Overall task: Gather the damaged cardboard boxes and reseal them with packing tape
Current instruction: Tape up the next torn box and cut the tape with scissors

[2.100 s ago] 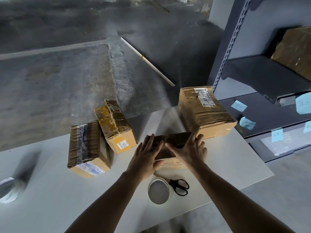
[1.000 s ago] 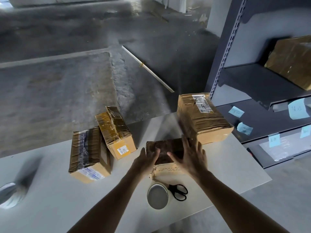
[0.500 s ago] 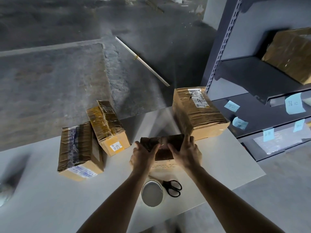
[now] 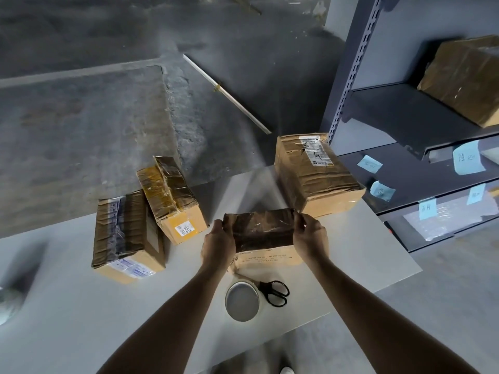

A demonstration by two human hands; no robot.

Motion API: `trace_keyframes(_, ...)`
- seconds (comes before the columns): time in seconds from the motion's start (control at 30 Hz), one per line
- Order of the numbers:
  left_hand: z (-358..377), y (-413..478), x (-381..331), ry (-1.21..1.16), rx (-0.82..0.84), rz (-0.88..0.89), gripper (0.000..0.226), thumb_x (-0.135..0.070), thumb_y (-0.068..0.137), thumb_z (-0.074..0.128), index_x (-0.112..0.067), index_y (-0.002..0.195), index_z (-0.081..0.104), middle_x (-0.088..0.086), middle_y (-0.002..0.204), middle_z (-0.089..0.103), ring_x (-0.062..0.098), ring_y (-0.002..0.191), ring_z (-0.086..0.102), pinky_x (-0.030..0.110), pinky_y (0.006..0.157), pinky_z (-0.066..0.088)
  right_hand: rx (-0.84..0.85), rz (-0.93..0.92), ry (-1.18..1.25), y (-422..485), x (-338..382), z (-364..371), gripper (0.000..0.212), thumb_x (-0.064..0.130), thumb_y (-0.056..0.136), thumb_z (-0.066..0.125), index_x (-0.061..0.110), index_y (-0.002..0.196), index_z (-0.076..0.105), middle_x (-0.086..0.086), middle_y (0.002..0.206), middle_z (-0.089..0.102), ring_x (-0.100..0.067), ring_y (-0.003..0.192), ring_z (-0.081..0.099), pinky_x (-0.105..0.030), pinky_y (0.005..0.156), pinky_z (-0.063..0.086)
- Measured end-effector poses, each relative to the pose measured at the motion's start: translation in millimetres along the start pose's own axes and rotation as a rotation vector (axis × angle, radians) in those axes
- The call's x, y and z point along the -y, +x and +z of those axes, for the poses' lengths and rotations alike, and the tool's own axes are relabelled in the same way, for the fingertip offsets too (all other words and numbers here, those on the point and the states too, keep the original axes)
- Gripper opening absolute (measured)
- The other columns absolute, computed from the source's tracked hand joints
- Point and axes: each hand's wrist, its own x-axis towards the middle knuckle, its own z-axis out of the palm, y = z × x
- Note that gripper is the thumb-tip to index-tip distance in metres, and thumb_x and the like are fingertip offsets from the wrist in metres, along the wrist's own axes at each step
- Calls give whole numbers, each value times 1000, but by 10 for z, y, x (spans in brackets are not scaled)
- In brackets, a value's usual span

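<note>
— Which box is being handled?

— The small box (image 4: pixel 263 232), at the centre of the frame on the white tabletop (image 4: pixel 81 306). Its top is dark and wrinkled under glossy tape. The near side is paler cardboard with a line of print.

— And the hands?

— Both grasp it. The left hand (image 4: pixel 218 245) is curled round its left end and the right hand (image 4: pixel 310 238) round its right end, fingertips hooked over the far corners. I cannot tell whether the box is lifted off the tabletop.

— What lies around it?

— Just below it a roll of packing tape (image 4: pixel 243 300) lies flat, with black scissors (image 4: pixel 275 291) just beside it on the right. A large box (image 4: pixel 316 171), creased and labelled, stands to the upper right. At the left sits a flat box (image 4: pixel 127 230) with a tilted box (image 4: pixel 170 195) touching it.

— What differs from before?

— Two seconds ago both hands lay flat on the top, fingers spread. Half a second ago they were close together near its middle. Now they are apart, one at each end. The box, tape and scissors have kept their places.
</note>
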Motion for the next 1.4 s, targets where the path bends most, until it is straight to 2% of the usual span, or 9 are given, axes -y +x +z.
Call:
trace_keyframes(0.1,-73,-31,99,-34,123,35,53,-55,103,23,-17,129,48,9,121,64,24,101,65,37,82,57,24,13,58,26,-89,-98,29,23,104,45,6,92,64,-17,90,70,-31,77,64,-37,58,49)
trace_keyframes(0.23,-119,-210,268,-148,339,-29,72,-70,94,23,-21,145,30,7,143,51,27,121,58,27,73,54,185,108,99,-47,-145,-136,42,48,102,41,12,106,61,-4,93,67,-18,80,63,-25,56,43)
trace_keyframes(0.4,-191,-234,315,-220,439,108,78,-60,86,57,-21,146,27,-1,136,55,20,124,55,14,67,48,253,140,137,-188,-119,-80,46,52,99,47,12,116,59,2,85,63,-11,74,58,-23,54,39)
trace_keyframes(0.6,-401,10,250,-224,360,204,59,-57,91,56,-27,135,32,-7,113,58,14,100,61,27,69,56,251,123,302,-321,-18,-132,72,86,73,50,26,110,64,0,97,73,-21,88,70,-40,72,60)
trace_keyframes(0.83,-519,266,-34,-292,171,272,41,-53,98,47,-21,123,52,4,106,67,12,86,64,24,59,49,216,19,549,-374,243,-424,22,41,91,67,22,100,72,3,93,76,-14,88,72,-23,64,57)
trace_keyframes(1.0,-543,304,-131,-272,189,252,37,-53,99,44,-22,117,57,1,101,69,14,85,67,21,54,48,205,8,513,-206,225,-390,57,66,79,61,13,96,72,-5,88,75,-18,82,72,-40,67,59)
trace_keyframes(1.13,-476,332,-42,-290,192,252,52,-66,94,42,-22,120,55,2,108,67,19,95,66,25,63,50,274,25,637,-13,147,-294,80,84,75,49,14,111,65,-7,88,71,-10,78,70,-21,62,56)
trace_keyframes(1.3,-405,300,-56,-476,229,168,76,-78,83,43,-33,143,33,-6,133,53,13,119,54,27,84,50,361,60,531,202,-10,-155,66,71,80,56,28,130,48,3,114,67,-18,103,65,-32,78,57)
trace_keyframes(1.4,-345,281,-66,-528,187,95,84,-83,76,46,-28,140,38,-1,131,56,14,114,58,25,79,52,328,28,529,292,-81,-88,48,29,83,80,17,115,47,-4,105,66,-24,99,66,-22,67,52)
